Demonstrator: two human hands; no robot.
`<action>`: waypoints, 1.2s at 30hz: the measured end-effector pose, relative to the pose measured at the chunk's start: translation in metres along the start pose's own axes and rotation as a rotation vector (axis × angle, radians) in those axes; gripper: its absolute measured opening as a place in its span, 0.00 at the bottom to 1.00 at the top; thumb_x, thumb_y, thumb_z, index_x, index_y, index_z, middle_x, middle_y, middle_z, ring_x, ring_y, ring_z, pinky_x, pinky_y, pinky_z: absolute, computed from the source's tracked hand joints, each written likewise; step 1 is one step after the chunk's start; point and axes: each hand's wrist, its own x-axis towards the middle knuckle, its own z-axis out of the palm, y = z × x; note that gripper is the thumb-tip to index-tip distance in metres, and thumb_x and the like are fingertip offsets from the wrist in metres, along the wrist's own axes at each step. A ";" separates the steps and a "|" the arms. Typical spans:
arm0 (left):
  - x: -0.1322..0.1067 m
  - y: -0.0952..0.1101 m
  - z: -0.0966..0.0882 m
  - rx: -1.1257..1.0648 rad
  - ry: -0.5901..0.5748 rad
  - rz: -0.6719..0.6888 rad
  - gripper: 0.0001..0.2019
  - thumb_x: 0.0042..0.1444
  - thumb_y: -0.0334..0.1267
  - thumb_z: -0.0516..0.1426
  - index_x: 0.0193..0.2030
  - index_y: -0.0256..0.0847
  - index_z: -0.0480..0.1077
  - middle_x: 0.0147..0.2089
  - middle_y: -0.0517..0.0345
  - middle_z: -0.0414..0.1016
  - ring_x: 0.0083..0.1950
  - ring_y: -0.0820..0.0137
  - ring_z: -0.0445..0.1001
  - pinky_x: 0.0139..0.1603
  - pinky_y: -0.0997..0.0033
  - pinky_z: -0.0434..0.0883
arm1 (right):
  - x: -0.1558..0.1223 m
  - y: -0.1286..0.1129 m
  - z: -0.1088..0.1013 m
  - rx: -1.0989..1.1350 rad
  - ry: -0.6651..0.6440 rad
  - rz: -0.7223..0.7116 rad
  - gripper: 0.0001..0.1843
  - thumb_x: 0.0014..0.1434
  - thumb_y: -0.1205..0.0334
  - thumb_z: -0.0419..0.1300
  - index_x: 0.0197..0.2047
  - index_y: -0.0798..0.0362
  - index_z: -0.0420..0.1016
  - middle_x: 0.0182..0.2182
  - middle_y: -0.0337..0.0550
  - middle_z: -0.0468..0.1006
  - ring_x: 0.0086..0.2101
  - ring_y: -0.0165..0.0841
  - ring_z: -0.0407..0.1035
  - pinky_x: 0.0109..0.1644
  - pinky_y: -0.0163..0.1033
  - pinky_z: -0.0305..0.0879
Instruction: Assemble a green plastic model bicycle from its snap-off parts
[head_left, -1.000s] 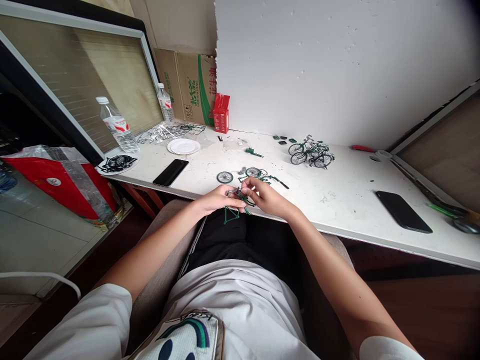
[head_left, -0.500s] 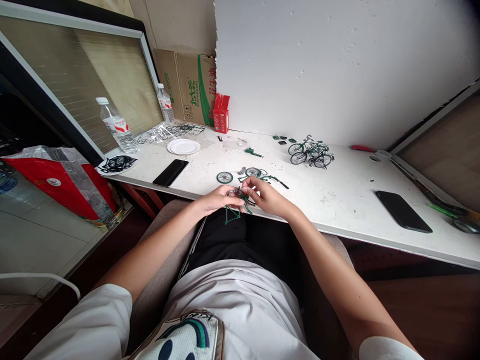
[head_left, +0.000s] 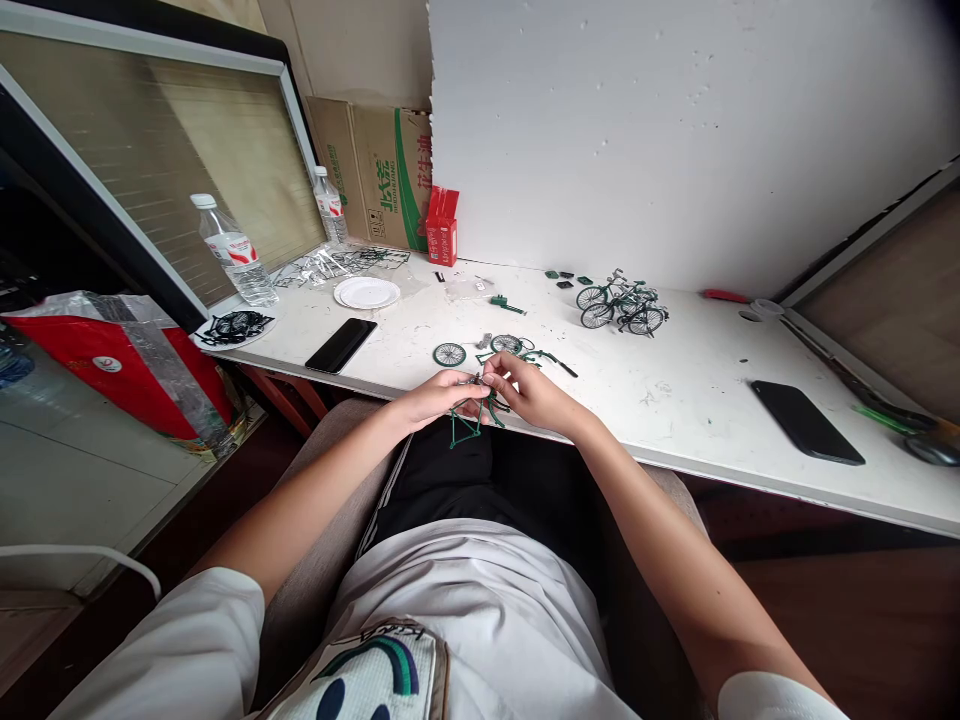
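Note:
Close to the table's front edge, my left hand [head_left: 444, 398] is closed on a green toy bicycle frame [head_left: 466, 432], whose thin tubes hang below the fingers. My right hand [head_left: 525, 388] pinches at the upper end of the same frame with thumb and forefinger, beside small dark parts that the fingers partly hide. Just beyond the hands lie a spoked wheel [head_left: 449, 355] with a green rim and a second wheel [head_left: 507, 344]. Green and black bicycle parts [head_left: 551, 360] are scattered to the right of them.
Assembled model bicycles [head_left: 621, 305] stand at the back right. A phone [head_left: 341, 346] and white plates [head_left: 367, 293] lie to the left, with a water bottle [head_left: 238, 255] behind. Another black phone [head_left: 807, 423] rests at the right. A red box [head_left: 442, 228] stands against the back board.
My left fingers and thumb have shifted slightly around the top of the frame, covering more of the small dark parts. Both hands otherwise stay in place.

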 end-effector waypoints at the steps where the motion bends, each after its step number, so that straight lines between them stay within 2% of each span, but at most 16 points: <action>1: 0.000 0.000 0.000 -0.004 0.002 -0.003 0.21 0.55 0.48 0.71 0.47 0.32 0.78 0.40 0.48 0.84 0.37 0.65 0.84 0.47 0.65 0.76 | 0.000 0.000 0.000 -0.003 0.004 -0.005 0.15 0.76 0.48 0.51 0.47 0.51 0.68 0.38 0.44 0.75 0.36 0.35 0.67 0.41 0.39 0.64; 10: 0.002 -0.001 -0.001 -0.005 0.014 -0.009 0.22 0.55 0.48 0.72 0.45 0.31 0.78 0.37 0.48 0.84 0.36 0.65 0.83 0.45 0.66 0.77 | 0.000 0.002 0.002 0.011 -0.004 0.009 0.15 0.76 0.48 0.50 0.48 0.51 0.67 0.39 0.44 0.75 0.36 0.35 0.67 0.42 0.40 0.65; 17: 0.001 0.001 0.002 -0.008 0.014 0.000 0.22 0.55 0.48 0.72 0.45 0.30 0.78 0.41 0.47 0.83 0.37 0.65 0.84 0.45 0.66 0.77 | 0.000 0.004 0.002 0.013 -0.018 0.007 0.14 0.77 0.49 0.49 0.48 0.50 0.66 0.38 0.43 0.72 0.36 0.35 0.66 0.43 0.40 0.64; 27: 0.001 0.001 -0.002 0.017 0.015 -0.006 0.21 0.55 0.48 0.72 0.45 0.32 0.78 0.39 0.50 0.82 0.36 0.66 0.84 0.45 0.66 0.77 | 0.000 0.001 0.002 0.019 -0.005 -0.006 0.14 0.77 0.48 0.49 0.48 0.50 0.66 0.39 0.44 0.73 0.38 0.36 0.67 0.44 0.40 0.65; 31: 0.000 0.001 -0.002 0.035 -0.021 0.012 0.20 0.57 0.48 0.71 0.44 0.32 0.78 0.39 0.50 0.82 0.37 0.67 0.83 0.46 0.66 0.77 | 0.001 0.013 0.001 0.011 0.003 0.000 0.15 0.77 0.48 0.48 0.47 0.50 0.65 0.39 0.44 0.72 0.37 0.35 0.65 0.43 0.40 0.65; 36: -0.001 -0.001 -0.002 0.053 -0.028 0.007 0.19 0.58 0.49 0.70 0.44 0.32 0.78 0.43 0.48 0.83 0.39 0.67 0.83 0.49 0.66 0.77 | 0.001 0.045 -0.003 -0.037 0.016 0.053 0.18 0.75 0.46 0.49 0.46 0.51 0.67 0.36 0.43 0.72 0.36 0.35 0.64 0.43 0.40 0.63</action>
